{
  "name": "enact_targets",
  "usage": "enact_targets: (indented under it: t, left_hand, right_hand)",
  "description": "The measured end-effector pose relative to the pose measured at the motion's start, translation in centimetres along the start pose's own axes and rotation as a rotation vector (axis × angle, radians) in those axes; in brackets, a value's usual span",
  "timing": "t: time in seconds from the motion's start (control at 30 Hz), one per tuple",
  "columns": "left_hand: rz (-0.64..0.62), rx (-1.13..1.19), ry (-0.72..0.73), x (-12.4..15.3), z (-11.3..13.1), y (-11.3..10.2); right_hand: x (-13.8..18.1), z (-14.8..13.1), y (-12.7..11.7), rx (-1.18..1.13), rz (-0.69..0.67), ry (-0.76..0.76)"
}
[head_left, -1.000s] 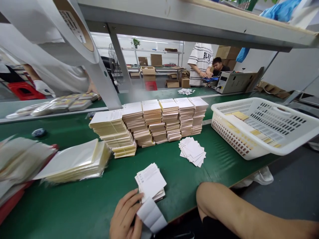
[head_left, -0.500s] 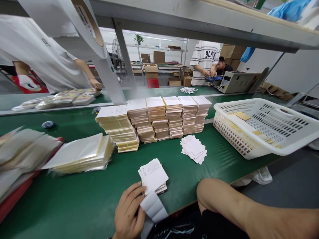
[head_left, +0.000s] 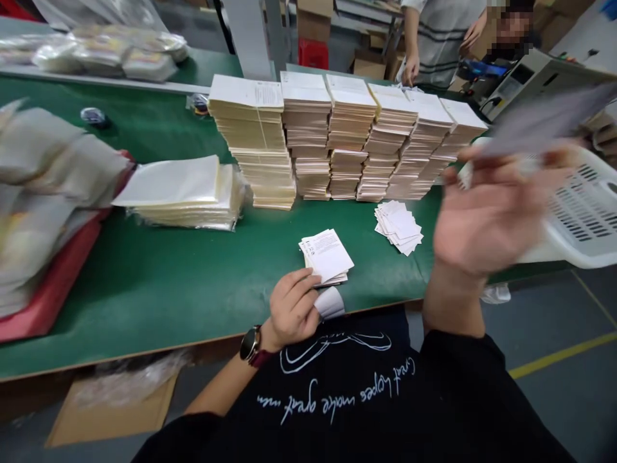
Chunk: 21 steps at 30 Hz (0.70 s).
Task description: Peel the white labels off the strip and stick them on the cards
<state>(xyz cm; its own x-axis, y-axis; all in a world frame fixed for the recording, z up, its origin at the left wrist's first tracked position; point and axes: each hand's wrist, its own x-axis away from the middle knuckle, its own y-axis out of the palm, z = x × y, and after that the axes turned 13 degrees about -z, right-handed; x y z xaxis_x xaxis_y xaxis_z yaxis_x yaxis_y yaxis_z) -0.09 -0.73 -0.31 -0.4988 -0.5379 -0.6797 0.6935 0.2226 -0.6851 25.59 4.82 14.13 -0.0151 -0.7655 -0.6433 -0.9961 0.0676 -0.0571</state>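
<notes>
Bare green table (head_left: 183,283) lies open left of the small card pile (head_left: 328,256); tall card stacks (head_left: 337,135) block the back.

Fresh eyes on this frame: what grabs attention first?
A row of tall card stacks lines the back of the green table. In front, the right hand is a blur in mid-air, pinching a sheet near the white basket; the left hand holds a white slip beside a small card pile.

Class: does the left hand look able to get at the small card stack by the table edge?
Likely yes: the left hand, holding a folded paper, lies right beside the small card stack, nothing between.
</notes>
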Motion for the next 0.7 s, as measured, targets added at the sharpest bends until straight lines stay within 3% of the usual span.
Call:
enact_targets:
  t: [0.1, 0.17, 0.3, 0.7]
  left_hand:
    - [-0.067, -0.005, 0.044, 0.1, 0.1, 0.2]
    - [-0.101, 0.007, 0.051, 0.1, 0.0, 0.3]
    - [-0.14, 0.028, 0.052, 0.2, -0.2, 0.4]
    - [-0.173, 0.009, 0.062, 0.3, -0.4, 0.5]
  right_hand:
    - [1.1, 4.2, 3.6, 0.076, -0.026, 0.169]
    - [3.3, 6.0, 5.5, 0.134, -0.159, 0.322]
    - [7.0, 6.8, 7.4, 0.291, -0.291, 0.501]
    - [8.4, 7.3, 7.7, 0.373, -0.424, 0.517]
